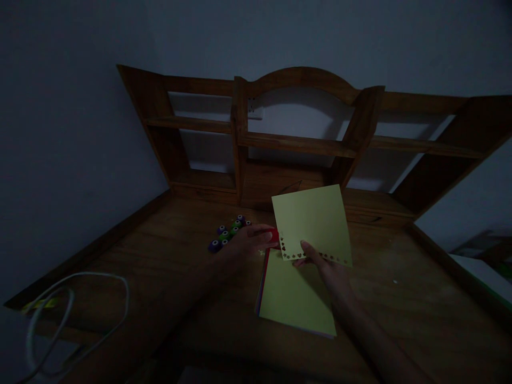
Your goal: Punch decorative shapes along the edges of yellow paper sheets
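My left hand (255, 238) grips a small red craft punch (274, 238), pressed up against the left edge of a pale yellow sheet of paper (314, 218). Small hearts, flowers and other shapes are cut through the sheet along its bottom edge and up the lower left side. With thumb on top and fingers beneath, my right hand (325, 266) pinches the sheet at its lower edge. Under it lies a stack of coloured paper (298, 298), yellow on top. Left of my left hand stand several purple and green punches (224, 234), partly hidden by the hand.
A wooden desk (380, 309) carries a shelf unit (296, 141) along its back. A white cable (127, 298) loops at the left front over something yellow (44, 304). Tiny paper bits (261, 252) lie near the stack. A wall socket (255, 109) shows behind the shelves.
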Demonstrator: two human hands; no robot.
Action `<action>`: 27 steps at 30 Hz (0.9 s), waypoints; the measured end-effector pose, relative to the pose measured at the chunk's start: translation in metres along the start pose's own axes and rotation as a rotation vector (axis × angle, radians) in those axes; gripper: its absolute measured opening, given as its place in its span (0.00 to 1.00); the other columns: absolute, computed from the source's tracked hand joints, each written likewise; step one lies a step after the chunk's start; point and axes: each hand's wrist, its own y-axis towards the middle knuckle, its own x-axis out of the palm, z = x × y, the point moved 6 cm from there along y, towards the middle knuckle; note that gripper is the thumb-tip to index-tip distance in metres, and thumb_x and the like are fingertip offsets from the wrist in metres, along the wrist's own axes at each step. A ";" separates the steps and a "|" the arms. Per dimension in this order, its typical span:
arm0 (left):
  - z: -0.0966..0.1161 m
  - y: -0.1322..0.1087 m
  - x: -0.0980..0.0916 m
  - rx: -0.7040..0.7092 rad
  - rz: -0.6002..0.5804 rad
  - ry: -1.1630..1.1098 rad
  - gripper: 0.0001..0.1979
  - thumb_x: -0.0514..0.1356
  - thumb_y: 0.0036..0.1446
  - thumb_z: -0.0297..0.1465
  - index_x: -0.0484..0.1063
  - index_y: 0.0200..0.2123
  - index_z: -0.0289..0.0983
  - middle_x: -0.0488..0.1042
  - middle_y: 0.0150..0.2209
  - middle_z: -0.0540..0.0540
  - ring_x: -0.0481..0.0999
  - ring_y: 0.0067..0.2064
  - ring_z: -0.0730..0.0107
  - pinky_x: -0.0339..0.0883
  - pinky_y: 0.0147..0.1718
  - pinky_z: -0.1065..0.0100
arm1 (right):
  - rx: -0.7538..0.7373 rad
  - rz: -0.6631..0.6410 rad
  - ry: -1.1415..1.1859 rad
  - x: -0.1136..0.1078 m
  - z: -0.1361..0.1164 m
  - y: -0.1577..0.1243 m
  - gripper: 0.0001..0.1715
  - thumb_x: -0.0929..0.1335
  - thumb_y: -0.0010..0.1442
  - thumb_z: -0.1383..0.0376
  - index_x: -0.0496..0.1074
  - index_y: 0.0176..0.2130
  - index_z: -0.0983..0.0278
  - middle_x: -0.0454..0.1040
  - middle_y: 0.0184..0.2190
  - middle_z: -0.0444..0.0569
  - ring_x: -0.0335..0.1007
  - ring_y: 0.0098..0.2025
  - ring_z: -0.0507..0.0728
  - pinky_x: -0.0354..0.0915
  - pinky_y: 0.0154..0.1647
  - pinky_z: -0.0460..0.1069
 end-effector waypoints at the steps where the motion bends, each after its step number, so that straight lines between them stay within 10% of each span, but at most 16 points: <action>1: 0.000 0.000 0.000 0.005 -0.006 0.008 0.15 0.66 0.50 0.34 0.75 0.41 0.35 0.79 0.40 0.43 0.78 0.43 0.58 0.66 0.49 0.59 | -0.012 0.013 -0.003 0.000 0.000 0.000 0.27 0.66 0.56 0.44 0.79 0.21 0.60 0.80 0.41 0.51 0.71 0.47 0.65 0.58 0.52 0.55; 27: 0.001 0.002 -0.003 0.017 0.000 0.031 0.17 0.65 0.52 0.35 0.72 0.43 0.34 0.78 0.44 0.41 0.78 0.44 0.58 0.66 0.50 0.57 | -0.045 0.004 0.008 -0.001 -0.001 0.000 0.27 0.66 0.57 0.45 0.79 0.20 0.59 0.80 0.40 0.51 0.70 0.49 0.65 0.57 0.54 0.54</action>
